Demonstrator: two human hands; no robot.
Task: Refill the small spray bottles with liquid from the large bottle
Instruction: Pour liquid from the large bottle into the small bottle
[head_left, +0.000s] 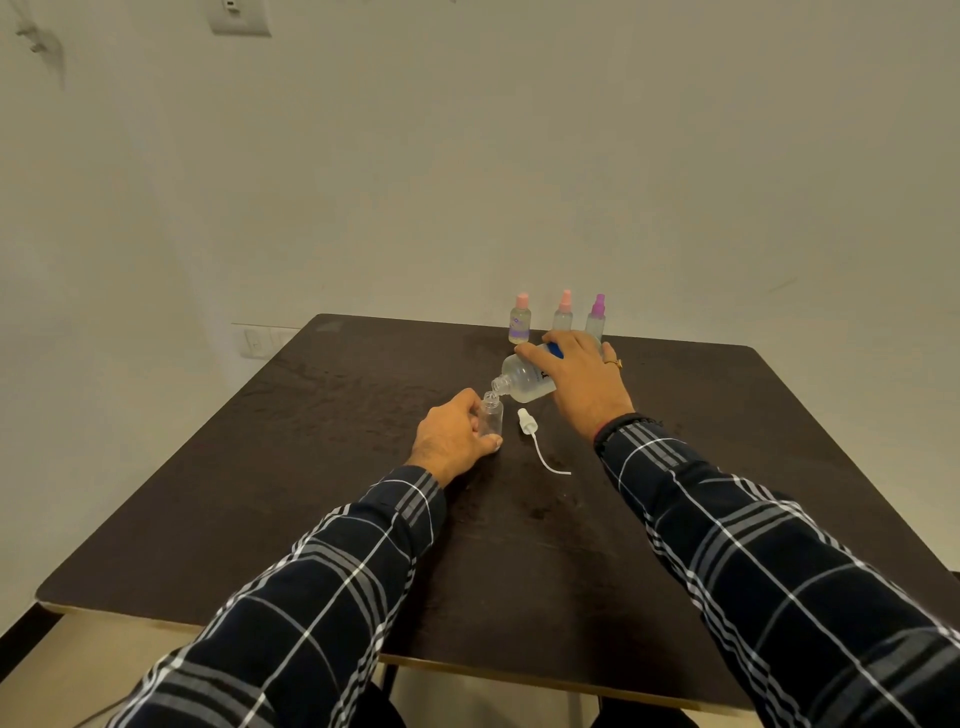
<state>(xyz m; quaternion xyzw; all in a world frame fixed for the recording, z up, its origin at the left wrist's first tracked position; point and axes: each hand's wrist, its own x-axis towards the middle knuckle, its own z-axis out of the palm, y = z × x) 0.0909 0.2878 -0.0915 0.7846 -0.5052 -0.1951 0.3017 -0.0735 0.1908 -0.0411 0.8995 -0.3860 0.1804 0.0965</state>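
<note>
Dark square table (322, 493) against plain wall. Right hand (579, 382) grips large bottle (524, 382), tipped left, its open neck at mouth of uncapped small bottle (491, 415), held upright on table by left hand (449, 441). Three capped spray bottles (563, 312) stand at far edge. White pump head (529, 423) lies just right of small bottle.

We can read no text anywhere. The large bottle (525, 378) carries a blue label, mostly covered. Its print is too blurred.

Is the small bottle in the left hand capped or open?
Open. The small bottle has a bare neck, and its white spray pump lies beside it on the table.
</note>
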